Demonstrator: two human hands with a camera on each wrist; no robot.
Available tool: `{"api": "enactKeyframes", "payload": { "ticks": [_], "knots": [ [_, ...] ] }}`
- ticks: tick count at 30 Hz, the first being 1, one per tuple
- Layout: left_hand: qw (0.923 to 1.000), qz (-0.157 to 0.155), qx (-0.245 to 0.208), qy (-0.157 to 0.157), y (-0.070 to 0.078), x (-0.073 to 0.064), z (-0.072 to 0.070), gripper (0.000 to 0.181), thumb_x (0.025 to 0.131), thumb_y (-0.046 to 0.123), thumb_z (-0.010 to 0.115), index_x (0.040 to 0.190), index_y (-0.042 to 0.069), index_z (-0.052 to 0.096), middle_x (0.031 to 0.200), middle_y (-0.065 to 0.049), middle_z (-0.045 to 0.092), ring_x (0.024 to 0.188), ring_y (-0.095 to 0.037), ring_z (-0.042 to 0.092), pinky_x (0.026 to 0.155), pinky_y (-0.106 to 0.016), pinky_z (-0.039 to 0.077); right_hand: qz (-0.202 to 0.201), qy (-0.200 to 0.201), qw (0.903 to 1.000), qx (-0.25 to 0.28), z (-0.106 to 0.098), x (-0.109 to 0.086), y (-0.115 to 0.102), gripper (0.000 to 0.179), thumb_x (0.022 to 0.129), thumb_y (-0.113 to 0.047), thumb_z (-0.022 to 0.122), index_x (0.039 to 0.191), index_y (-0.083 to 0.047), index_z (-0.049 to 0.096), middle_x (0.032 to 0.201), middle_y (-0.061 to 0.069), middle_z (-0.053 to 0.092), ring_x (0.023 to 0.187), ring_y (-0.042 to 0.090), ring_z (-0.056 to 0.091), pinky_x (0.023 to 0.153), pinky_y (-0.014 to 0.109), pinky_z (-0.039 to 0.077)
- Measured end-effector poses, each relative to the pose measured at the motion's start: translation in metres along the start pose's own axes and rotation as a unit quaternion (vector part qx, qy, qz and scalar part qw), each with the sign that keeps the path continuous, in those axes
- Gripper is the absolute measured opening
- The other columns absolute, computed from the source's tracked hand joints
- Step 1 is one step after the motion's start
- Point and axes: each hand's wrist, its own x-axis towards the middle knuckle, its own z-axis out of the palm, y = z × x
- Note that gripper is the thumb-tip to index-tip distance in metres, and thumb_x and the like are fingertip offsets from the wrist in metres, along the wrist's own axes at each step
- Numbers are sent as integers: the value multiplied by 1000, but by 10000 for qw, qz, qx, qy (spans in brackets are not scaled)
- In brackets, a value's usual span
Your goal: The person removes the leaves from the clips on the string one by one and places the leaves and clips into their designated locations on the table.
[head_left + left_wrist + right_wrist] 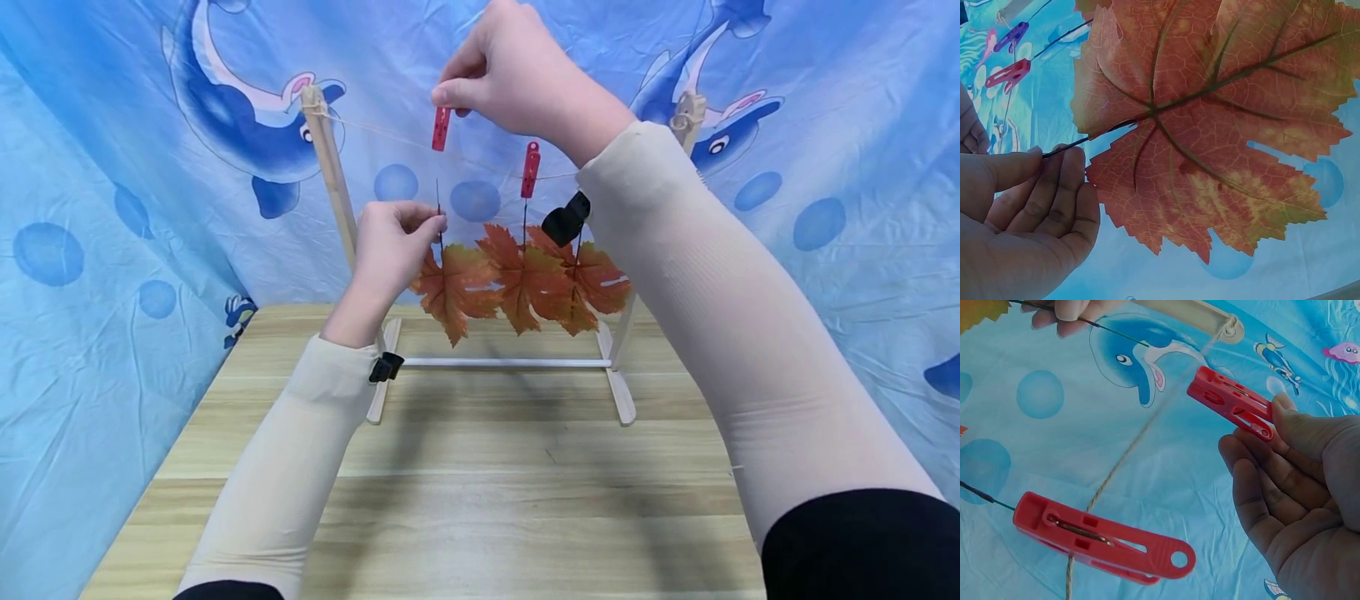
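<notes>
My left hand (393,250) pinches the dark stem of an orange-green artificial maple leaf (1210,112) between thumb and fingers. The stem's thin tip points up past the fingertips in the head view. Above it, my right hand (502,75) grips a red clothespin (1229,400) by its handle end, jaws downward, near the string and apart from the stem. A second red clothespin (530,171) sits on the string (1129,450) and clamps the stem of another maple leaf (525,283). Further right hangs a third leaf (600,279); my right arm hides its top in the head view.
The string runs between two wooden posts (330,167) of a stand with flat feet (621,400) and a white crossbar (502,362). It stands on a wood-grain table (480,500). Behind hangs a blue dolphin-print cloth (90,150). A purple clothespin (1011,37) shows beyond the red one.
</notes>
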Motion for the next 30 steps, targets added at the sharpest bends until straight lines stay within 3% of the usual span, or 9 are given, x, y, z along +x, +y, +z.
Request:
{"api": "enactKeyframes", "payload": {
  "ticks": [12,19,27,30],
  "knots": [
    [9999,118,60,-104,-5,-11,-3,15,98,13,71,99,2,81,87,-9,75,77,-19,70,62,-24,51,342,102,9993,143,-9,-7,0,37,99,-45,59,122,-22,77,108,0,72,91,12,56,80,23,49],
    [9993,170,173,-271,-4,-18,-7,15,98,13,71,99,3,81,85,-9,75,78,-19,70,59,-24,49,197,289,9989,318,-9,-19,8,37,99,-45,59,117,-21,79,100,0,72,83,14,54,69,27,45],
    [9985,146,158,-498,-5,-30,-13,14,98,11,70,102,3,81,87,-8,76,78,-21,70,60,-25,49,196,511,9973,497,-14,-39,9,36,98,-47,61,116,-23,79,102,-2,74,86,14,58,77,26,50],
    [9983,132,171,-538,-7,-34,-15,13,98,10,70,101,2,80,87,-9,75,78,-23,71,59,-25,50,144,591,9967,531,-14,-46,9,37,98,-48,61,116,-23,79,101,-3,74,82,16,56,72,27,49]
  ]
}}
